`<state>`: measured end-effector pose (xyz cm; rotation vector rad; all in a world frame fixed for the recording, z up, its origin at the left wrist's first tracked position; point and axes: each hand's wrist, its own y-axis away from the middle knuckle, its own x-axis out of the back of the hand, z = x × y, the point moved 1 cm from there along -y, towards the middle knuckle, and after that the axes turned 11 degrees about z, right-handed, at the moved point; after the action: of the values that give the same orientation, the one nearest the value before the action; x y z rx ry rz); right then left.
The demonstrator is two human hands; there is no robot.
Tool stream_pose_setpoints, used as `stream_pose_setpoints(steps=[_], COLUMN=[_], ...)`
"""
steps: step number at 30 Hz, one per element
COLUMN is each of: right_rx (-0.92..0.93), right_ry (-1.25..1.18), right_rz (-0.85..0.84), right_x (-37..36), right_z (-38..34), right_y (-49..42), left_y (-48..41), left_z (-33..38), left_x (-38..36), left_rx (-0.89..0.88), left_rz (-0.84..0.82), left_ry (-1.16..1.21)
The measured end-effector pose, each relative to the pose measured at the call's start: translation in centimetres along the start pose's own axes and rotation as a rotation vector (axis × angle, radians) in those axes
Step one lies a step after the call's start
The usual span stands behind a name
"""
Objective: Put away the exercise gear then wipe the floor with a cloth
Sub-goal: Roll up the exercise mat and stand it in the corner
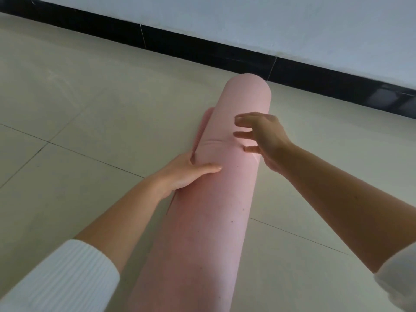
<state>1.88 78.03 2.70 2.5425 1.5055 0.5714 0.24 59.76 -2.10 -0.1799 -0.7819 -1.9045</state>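
A pink exercise mat [216,199], rolled into a long tube, lies on the pale tiled floor [78,109] and runs from the bottom of the view up toward the wall. My left hand [186,172] grips the roll's left side, thumb on top and fingers tucked under the loose edge flap. My right hand [261,136] hovers over the right side of the roll with fingers spread, its fingertips close to or just touching the surface.
A black skirting board [202,50] runs along the foot of a white wall [270,23] just past the roll's far end. Bare floor tiles extend on both sides of the mat. White ribbed sleeves cover both of my upper forearms.
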Motion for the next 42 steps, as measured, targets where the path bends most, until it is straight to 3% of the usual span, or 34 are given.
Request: stream_pose_setpoints(steps=[2,5,10,15,19,24,29,38,42], right_rx=[-0.04,-0.125,-0.362,-0.445,-0.454,-0.387,-0.309,0.006,0.079], right_ry=[-0.076,0.094,0.118,-0.135,-0.238,-0.207,-0.183,-0.202,-0.244], right_rz=[0.136,0.278,0.073,-0.186,-0.188,-0.128,0.0,0.124,0.191], right_x=[0.9,1.3,-1.7,-5.7,-6.0,-3.5,0.4,14.4,21.5], right_z=[1.1,4.1,6.9,8.0,8.5,7.6,4.2,-4.9,-5.9], right_y=[-1.2,-2.7,-2.5,-2.5,-1.1,0.7,0.9,3.4,4.0], left_y=[-0.6,-1.7,-3.5,-3.5,-3.7,-2.0,-0.4,3.7,4.8], left_z=[0.1,0.2,-0.5,-0.6,-0.9,0.2,3.8,16.1,20.2], left_x=[1.4,3.2,5.8,6.5,6.3,4.7,3.8,-0.9,-4.8], left_rx=[-0.049,-0.157,-0.15,-0.005,0.06,0.029,-0.112,-0.455,-0.486], left_rz=[0.052,0.087,0.138,0.141,0.177,0.155,0.115,-0.025,-0.072], left_ry=[0.033,-0.065,-0.187,-0.099,-0.16,-0.077,0.078,0.19,0.285])
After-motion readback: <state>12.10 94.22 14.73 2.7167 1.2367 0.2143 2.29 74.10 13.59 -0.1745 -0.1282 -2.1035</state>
